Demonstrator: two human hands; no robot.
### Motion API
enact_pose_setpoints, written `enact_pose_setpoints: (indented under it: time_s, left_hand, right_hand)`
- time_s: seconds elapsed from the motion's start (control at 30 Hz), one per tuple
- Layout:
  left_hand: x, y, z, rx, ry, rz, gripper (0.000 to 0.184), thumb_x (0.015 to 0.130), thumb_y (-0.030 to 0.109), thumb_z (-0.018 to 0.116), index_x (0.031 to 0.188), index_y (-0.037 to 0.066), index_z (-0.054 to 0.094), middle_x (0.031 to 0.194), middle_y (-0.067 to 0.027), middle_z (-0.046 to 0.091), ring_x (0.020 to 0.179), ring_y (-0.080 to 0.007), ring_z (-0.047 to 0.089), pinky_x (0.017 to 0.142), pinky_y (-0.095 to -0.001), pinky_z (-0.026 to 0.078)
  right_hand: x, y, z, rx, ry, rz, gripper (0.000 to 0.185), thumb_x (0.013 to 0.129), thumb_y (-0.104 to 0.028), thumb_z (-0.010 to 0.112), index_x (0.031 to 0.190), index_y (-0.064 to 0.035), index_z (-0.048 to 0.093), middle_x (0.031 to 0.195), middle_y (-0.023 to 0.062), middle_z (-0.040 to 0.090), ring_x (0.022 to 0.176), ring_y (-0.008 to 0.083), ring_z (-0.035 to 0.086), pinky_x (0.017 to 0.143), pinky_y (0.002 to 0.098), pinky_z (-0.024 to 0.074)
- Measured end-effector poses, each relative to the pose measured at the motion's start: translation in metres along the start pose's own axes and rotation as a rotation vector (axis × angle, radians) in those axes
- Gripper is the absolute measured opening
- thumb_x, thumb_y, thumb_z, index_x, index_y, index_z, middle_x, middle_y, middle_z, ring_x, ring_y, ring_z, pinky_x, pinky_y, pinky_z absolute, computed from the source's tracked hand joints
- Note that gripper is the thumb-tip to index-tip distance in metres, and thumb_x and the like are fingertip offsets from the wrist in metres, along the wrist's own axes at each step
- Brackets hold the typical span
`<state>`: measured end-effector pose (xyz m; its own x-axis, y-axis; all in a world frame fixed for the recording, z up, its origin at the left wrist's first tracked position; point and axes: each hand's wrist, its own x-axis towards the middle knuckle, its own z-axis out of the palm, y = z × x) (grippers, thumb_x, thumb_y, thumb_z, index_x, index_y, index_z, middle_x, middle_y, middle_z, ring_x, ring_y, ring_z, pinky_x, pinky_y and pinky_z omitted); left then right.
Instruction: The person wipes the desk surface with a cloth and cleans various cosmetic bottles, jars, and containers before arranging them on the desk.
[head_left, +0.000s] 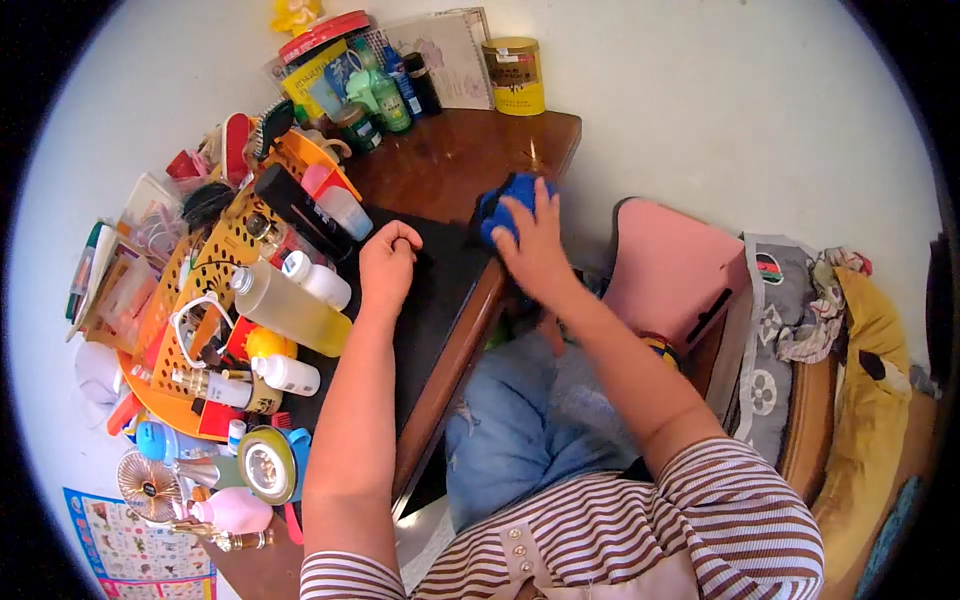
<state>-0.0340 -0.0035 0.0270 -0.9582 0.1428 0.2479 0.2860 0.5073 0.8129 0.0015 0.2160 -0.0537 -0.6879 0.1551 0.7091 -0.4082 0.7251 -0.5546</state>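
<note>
Blue cloth (518,187): at the right-hand edge of the surface (430,150), under your right hand; dark trim shows along its left side.
Feel of the cloth: it looks bunched and soft, so expect it to be light, limp and hard to break; it should fold under pressure rather than push back.
Where to hold the cloth: take the thick middle of the bunch, with fingers across the top and the thumb at the side; a loose edge alone would probably let the rest droop.
Right hand (532,240): your fingers lie spread over the cloth; you cannot tell from here whether they also pinch it underneath.
Left hand (388,262): loosely curled, above or on the black mat (437,300); contact is unclear, and nothing shows inside it.
Beside your left hand: a black bottle (300,210), a white bottle (318,280) and a tall bottle of yellow liquid (295,312), near the orange basket (232,228).
</note>
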Motion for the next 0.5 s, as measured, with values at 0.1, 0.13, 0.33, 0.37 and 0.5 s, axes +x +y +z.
enact_pose_setpoints:
  time_s: [0.1, 0.13, 0.33, 0.37, 0.5]
  left_hand:
    - [-0.002, -0.003, 0.002, 0.001, 0.005, 0.052, 0.02, 0.088, -0.002, 0.045, 0.08, 0.004, 0.062, 0.071, -0.0012, 0.058, 0.067, -0.0108, 0.055, 0.066, -0.0261, 0.044]
    - [-0.002, -0.004, 0.001, 0.005, 0.007, 0.05, 0.02, 0.088, -0.002, 0.045, 0.08, 0.004, 0.062, 0.071, -0.0012, 0.058, 0.067, -0.0108, 0.055, 0.066, -0.0261, 0.044]
    - [-0.002, -0.005, 0.001, 0.037, 0.002, 0.091, 0.02, 0.088, -0.001, 0.046, 0.082, 0.002, 0.065, 0.07, -0.0066, 0.061, 0.066, -0.0144, 0.059, 0.065, -0.0287, 0.048]
    - [-0.003, -0.007, 0.001, 0.012, -0.006, 0.075, 0.02, 0.088, -0.001, 0.046, 0.082, 0.002, 0.065, 0.07, -0.0065, 0.061, 0.066, -0.0143, 0.059, 0.065, -0.0286, 0.048]
    - [-0.002, 0.002, 0.001, 0.057, -0.01, 0.038, 0.019, 0.088, -0.002, 0.046, 0.083, 0.002, 0.064, 0.07, -0.0061, 0.06, 0.066, -0.0136, 0.058, 0.064, -0.0277, 0.047]
  right_hand:
    - [-0.028, -0.05, -0.017, 0.036, -0.138, 0.075, 0.055, 0.093, -0.028, 0.063, 0.139, -0.0035, 0.049, 0.157, 0.0372, 0.013, 0.141, 0.0648, 0.009, 0.117, 0.0656, 0.0148]
    - [-0.032, -0.059, -0.022, 0.041, -0.139, 0.075, 0.055, 0.093, -0.028, 0.063, 0.139, -0.0035, 0.049, 0.157, 0.0372, 0.013, 0.141, 0.0648, 0.009, 0.117, 0.0656, 0.0148]
    - [-0.024, -0.049, -0.023, 0.054, -0.184, 0.058, 0.055, 0.094, -0.031, 0.063, 0.139, -0.0027, 0.048, 0.158, 0.0348, 0.015, 0.141, 0.0643, 0.008, 0.117, 0.0654, 0.0163]
    - [-0.019, -0.042, -0.02, 0.068, -0.185, 0.058, 0.055, 0.094, -0.031, 0.063, 0.139, -0.0027, 0.048, 0.158, 0.0348, 0.015, 0.141, 0.0643, 0.008, 0.117, 0.0654, 0.0163]
    - [0.013, 0.006, -0.008, 0.009, -0.065, 0.044, 0.051, 0.093, -0.03, 0.063, 0.133, -0.0016, 0.053, 0.155, 0.035, 0.023, 0.142, 0.0594, 0.016, 0.118, 0.0647, 0.014]
